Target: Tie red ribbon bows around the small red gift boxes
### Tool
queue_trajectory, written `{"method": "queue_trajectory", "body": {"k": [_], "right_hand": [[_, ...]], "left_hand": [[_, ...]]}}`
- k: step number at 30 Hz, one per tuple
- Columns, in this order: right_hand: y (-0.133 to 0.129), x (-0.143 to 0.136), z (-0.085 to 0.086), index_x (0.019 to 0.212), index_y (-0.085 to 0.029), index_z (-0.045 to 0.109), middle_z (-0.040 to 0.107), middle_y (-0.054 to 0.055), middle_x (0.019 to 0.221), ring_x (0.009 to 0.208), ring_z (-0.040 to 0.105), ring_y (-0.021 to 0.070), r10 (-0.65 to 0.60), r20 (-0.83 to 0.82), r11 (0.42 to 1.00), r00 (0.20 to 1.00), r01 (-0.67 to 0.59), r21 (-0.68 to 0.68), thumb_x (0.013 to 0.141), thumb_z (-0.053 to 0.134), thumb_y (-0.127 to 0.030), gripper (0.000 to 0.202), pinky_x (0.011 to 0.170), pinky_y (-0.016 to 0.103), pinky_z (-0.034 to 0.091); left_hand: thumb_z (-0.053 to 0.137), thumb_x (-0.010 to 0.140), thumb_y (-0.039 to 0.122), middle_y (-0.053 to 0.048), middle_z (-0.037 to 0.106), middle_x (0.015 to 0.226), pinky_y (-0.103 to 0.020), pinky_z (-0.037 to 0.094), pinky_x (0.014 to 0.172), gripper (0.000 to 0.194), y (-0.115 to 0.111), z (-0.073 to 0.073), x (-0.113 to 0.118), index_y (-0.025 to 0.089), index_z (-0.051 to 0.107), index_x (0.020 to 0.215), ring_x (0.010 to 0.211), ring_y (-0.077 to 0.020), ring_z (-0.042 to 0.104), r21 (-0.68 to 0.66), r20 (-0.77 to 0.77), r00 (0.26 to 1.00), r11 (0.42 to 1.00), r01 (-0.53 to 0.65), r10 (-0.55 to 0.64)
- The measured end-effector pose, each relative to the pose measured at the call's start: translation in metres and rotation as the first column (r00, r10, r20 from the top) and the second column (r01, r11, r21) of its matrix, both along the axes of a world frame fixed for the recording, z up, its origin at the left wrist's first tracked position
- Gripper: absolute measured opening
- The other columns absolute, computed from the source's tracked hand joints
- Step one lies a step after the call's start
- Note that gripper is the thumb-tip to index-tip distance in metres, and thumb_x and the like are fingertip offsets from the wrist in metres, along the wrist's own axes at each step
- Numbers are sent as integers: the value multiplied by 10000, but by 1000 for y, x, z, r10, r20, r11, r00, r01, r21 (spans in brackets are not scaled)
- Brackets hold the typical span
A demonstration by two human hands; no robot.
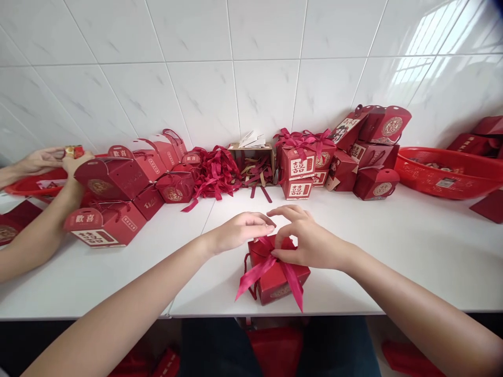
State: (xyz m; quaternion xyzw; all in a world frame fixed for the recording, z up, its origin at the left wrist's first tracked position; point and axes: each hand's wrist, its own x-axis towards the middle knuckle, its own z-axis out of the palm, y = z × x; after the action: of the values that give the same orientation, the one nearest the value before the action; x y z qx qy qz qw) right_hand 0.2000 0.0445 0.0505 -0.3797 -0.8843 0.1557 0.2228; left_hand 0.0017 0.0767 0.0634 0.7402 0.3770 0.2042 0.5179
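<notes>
A red gift box (275, 285) sits near the table's front edge, with a cord handle hanging at its left side. Across its top lies a crimson satin ribbon (257, 273), its two tails spreading toward me. My right hand (310, 238) pinches the ribbon at the knot between thumb and forefinger, the other fingers curved above. Over the box's far left side is my left hand (243, 230), fingers stretched forward and held close together; I see nothing in them. The ribbon's far part is partly hidden behind my fingers.
Along the wall stand red boxes (118, 178), a heap of crimson ribbons (217, 173), a carton of dark strips (251, 149) and bow-topped boxes (298, 167). A red plastic basket (444, 180) is at right. At left, another person's hands (76, 162) hold a small packet.
</notes>
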Motion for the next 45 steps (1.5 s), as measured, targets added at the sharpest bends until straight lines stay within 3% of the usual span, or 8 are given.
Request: {"method": "queue_trajectory", "body": {"k": [6,13,16,19,27,33,38,45], "right_hand": [[-3,-1,2,650,-204,702,501,99,1284,1276,369,343,13,-6,1000,1000,-13,21,740,711,-201,90,1009,568,330],[-3,-1,-4,633,-201,686,522,109,1268,1290,372,346,1,-1,1000,1000,-1,13,753,689,-178,122,1003,578,340],[-1,15,-1,726,-221,706,500,99,1330,1324,365,338,-5,-36,999,999,4,-33,810,664,-247,98,1024,557,343],[-3,45,4,983,-264,687,452,76,1409,1343,374,307,-112,-223,994,968,110,-21,888,584,-345,161,1061,502,342],[-18,93,-23,1051,-261,649,609,102,1195,1131,566,286,-278,-316,952,907,217,-214,904,533,-466,278,965,446,466],[-48,58,-80,1491,-339,59,353,137,1466,1307,445,308,-190,-505,919,842,-29,-394,639,797,-541,1146,1056,483,411],[-60,40,-112,1493,-311,-80,274,169,1493,1381,321,338,-498,-548,865,672,432,-255,675,796,-446,1206,1100,559,298],[51,135,-104,1454,-116,208,338,234,1425,1330,327,386,-738,-416,628,531,766,-137,572,807,-484,1128,1083,558,284]], "left_hand": [[649,782,361,-8,628,1237,-422,252,1102,275,8,-12,-8,229,618,543,1328,-275,340,201,-70,997,979,35,-21],[642,802,388,-26,641,1231,-425,243,1128,347,4,-20,-3,214,587,507,1329,-276,385,170,10,1000,985,-5,4],[590,847,457,-27,517,1405,-424,248,1138,234,-9,-21,-4,254,705,840,1385,-278,336,140,88,992,985,-100,89],[488,904,489,-9,328,1541,-432,222,1155,453,-28,-30,-13,344,488,1334,1445,-272,212,137,132,961,956,-260,242],[542,898,361,-45,421,1464,-443,266,1136,469,-62,-65,-30,329,410,1346,1389,-274,326,227,30,955,929,-294,295],[579,888,361,-82,490,1366,-387,416,1040,462,-68,-81,1,298,375,1298,1247,-247,495,78,185,954,964,-254,236],[545,902,369,-111,393,1439,-467,343,1111,516,-66,-100,33,288,280,1338,1348,-269,379,148,205,923,921,-360,327],[543,877,359,-85,321,1478,-574,365,1066,521,-69,-127,4,368,346,1359,1371,-367,303,424,-78,912,841,-335,402]]}}
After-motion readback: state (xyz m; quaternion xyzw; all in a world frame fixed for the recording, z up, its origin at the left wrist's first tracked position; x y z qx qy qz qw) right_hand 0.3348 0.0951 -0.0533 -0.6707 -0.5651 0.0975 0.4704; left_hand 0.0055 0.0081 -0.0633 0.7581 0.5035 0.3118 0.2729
